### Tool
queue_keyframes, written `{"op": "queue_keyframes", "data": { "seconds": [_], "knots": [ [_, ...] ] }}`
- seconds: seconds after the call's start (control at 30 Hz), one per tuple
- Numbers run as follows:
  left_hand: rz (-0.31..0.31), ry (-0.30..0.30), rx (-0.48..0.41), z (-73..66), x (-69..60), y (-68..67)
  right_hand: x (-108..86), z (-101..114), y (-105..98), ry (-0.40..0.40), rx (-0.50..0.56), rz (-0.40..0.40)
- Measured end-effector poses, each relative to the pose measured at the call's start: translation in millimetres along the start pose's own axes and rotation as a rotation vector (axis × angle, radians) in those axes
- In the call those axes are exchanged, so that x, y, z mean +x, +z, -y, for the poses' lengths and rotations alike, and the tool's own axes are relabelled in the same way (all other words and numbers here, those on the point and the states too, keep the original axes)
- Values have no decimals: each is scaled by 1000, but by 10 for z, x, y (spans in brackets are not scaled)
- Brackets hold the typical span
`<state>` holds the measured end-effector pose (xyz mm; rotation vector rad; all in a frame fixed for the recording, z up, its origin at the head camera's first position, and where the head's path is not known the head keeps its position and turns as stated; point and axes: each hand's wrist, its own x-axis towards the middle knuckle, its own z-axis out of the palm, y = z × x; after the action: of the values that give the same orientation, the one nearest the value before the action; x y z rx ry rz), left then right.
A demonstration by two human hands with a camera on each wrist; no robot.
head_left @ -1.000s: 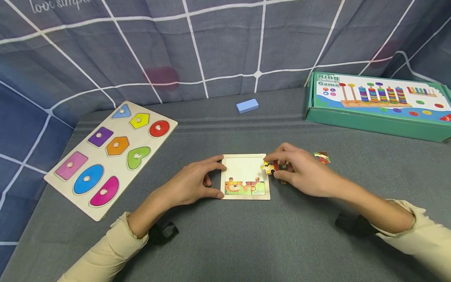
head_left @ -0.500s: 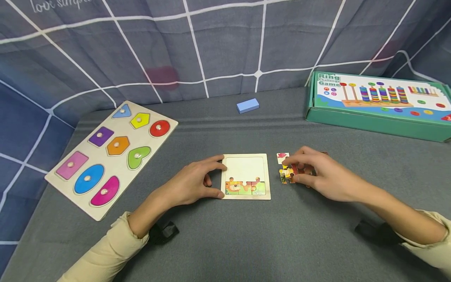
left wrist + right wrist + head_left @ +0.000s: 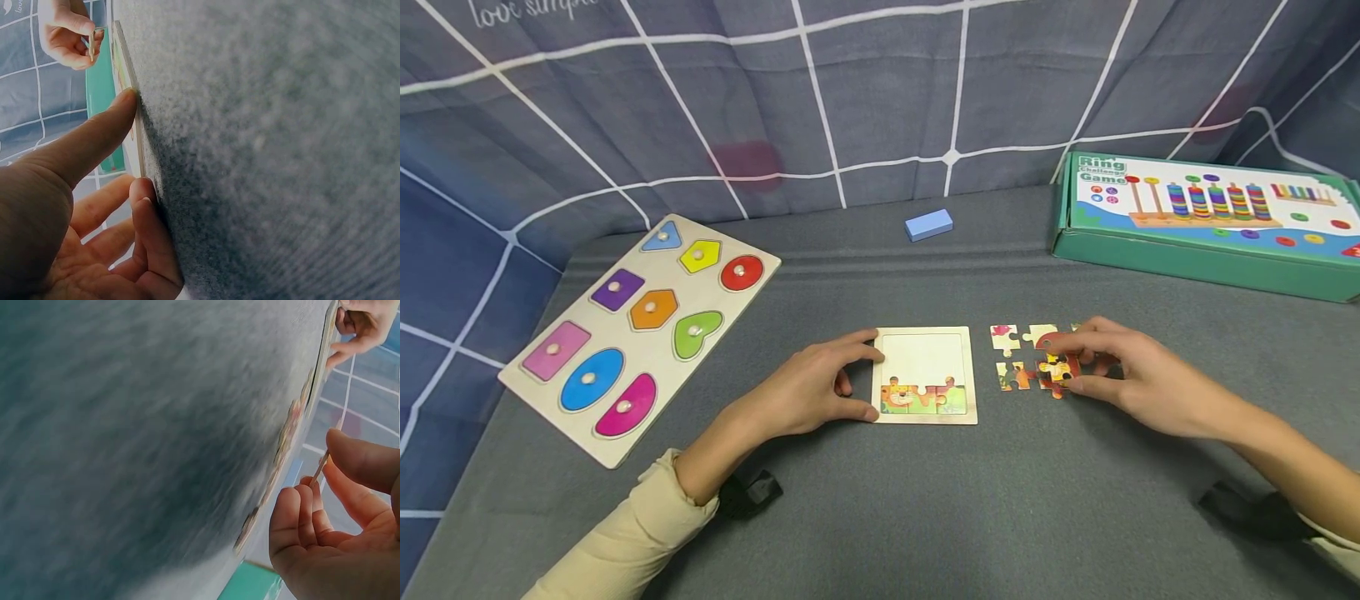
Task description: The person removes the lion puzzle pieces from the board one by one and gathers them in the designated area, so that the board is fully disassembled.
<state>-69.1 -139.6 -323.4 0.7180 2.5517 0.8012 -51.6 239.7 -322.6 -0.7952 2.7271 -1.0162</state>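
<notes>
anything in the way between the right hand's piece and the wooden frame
Only flat loose pieces lie between the held piece and the wooden frame; the right hand holds that piece above them, so nothing visible seems to block it.

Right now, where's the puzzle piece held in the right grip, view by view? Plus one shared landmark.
Head: puzzle piece right of centre, in the right grip.
Left wrist: puzzle piece upper left, edge-on.
Right wrist: puzzle piece right of centre, edge-on.
Shared landmark: green box, upper right, left, bottom respectively.

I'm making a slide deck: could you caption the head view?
Left grip touching a part-filled puzzle tray, right grip pinching a yellow piece above loose pieces.
</notes>
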Motion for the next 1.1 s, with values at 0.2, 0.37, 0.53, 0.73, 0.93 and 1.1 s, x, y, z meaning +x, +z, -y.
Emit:
{"op": "queue_keyframes", "data": {
  "seconds": [0.2, 0.37, 0.53, 0.73, 0.93, 1.1],
  "knots": [
    [0, 2, 2, -5, 4, 1, -97, -163, -78, 1, -22, -6],
    [-1, -5, -3, -12, 4, 1, -156, -279, -110, -6, 6, -19],
    [-7, -11, 0, -17, -2, 1, -197, -316, -106, 21, -9, -1],
    [-6, 0, -4, -17, 0, 4, -228, -315, -103, 31, -34, 14],
    [-8, 1, -3, -12, -3, 5, -224, -324, -90, 1, -67, -2],
    [-10, 1, 1, -8, -1, 6, -209, -313, -79, 34, -89, 3]
  ]
}}
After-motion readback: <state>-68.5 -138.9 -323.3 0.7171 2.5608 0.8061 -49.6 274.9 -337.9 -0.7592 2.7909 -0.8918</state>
